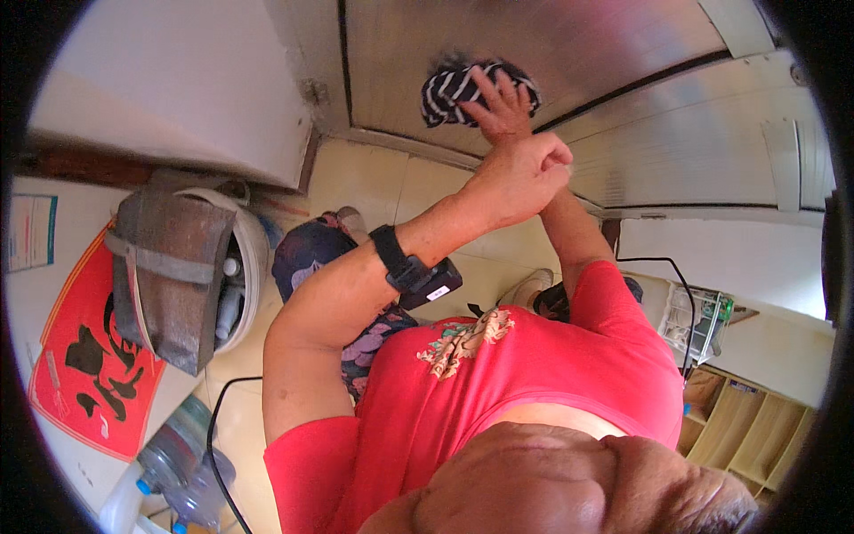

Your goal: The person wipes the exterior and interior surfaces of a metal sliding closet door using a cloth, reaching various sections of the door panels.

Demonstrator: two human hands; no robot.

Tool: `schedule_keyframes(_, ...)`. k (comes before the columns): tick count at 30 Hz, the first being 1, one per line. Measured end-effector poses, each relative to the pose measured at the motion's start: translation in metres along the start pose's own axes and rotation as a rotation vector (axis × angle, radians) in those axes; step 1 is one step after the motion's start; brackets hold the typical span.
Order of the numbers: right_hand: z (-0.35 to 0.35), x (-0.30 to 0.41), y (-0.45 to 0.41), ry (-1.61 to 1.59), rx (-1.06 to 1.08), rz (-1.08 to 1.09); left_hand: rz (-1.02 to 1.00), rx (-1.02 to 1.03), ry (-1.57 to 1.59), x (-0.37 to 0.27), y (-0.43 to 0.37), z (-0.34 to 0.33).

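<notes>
My right hand point(497, 110) presses a dark cloth with white stripes point(447, 97) against a shiny metal-framed door panel point(393, 40). The fingers are spread over the cloth, which is bunched and slightly blurred. My left hand point(524, 177) crosses in front of my right wrist, its fingers curled in with nothing visible inside. Whether it touches the right arm, I cannot tell. A black strap point(390, 257) with a small dark box point(434, 284) circles my left wrist.
On the left, a grey bag point(173, 280) hangs over a white bucket point(253, 287) holding bottles. Plastic bottles point(193, 487) stand below a red paper point(87, 360) with black brushwork. At right are a white wire rack point(694, 320) and a wooden shelf point(747, 427). A black cable point(213, 434) hangs beside me.
</notes>
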State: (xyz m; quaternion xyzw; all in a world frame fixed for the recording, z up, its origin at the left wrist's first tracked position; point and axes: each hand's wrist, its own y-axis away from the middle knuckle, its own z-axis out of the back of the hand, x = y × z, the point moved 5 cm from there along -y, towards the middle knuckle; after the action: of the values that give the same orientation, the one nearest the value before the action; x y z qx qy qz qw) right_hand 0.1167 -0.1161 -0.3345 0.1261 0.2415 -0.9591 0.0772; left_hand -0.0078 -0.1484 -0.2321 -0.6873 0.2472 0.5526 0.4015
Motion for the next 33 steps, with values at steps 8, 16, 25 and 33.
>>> schedule_keyframes(8,0.03,-0.004,-0.01,0.012,-0.101,-0.003,0.034,0.03,0.067,-0.003,-0.004,-0.012)
schedule_keyframes(16,0.138,0.01,-0.106,0.019,-0.49,0.169,0.012,-0.044,0.146,-0.002,-0.006,-0.004)
schedule_keyframes(25,0.147,0.031,-0.147,0.011,-0.56,0.152,-0.008,-0.086,0.181,-0.014,-0.008,0.006)
schedule_keyframes(33,0.156,0.033,-0.157,-0.059,-0.459,0.017,-0.05,-0.096,0.162,-0.021,-0.005,0.01)
